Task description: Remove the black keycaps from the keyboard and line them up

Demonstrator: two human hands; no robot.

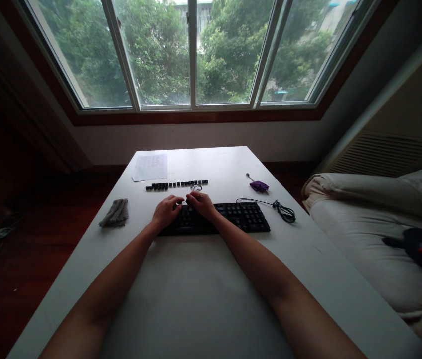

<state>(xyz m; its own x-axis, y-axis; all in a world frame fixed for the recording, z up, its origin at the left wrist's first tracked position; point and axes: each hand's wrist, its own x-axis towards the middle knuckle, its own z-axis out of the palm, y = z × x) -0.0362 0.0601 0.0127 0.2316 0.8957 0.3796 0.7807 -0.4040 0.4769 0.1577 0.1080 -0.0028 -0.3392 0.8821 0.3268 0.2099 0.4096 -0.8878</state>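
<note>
On the white table (196, 279) lies the black keyboard (246, 218). Over its left part, the left hand (167, 213) and right hand (202, 205) hide keys; whether either grips anything, I cannot tell. Just beyond it, a ring-like item (196, 187) is hard to identify.

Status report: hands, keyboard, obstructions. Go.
Left hand, right hand close together over keyboard, left side; grip unclear. Keyboard flat on table. Black keycap row beyond, apparently not blocking.

Daylight enters through the sliding window (192, 55), leaving pale glare across the far end of the white worktop (211, 159) while its near end lies in grey shade. Both upper corners fall almost to black, and wide-angle distortion stretches the blurry sides.
</note>
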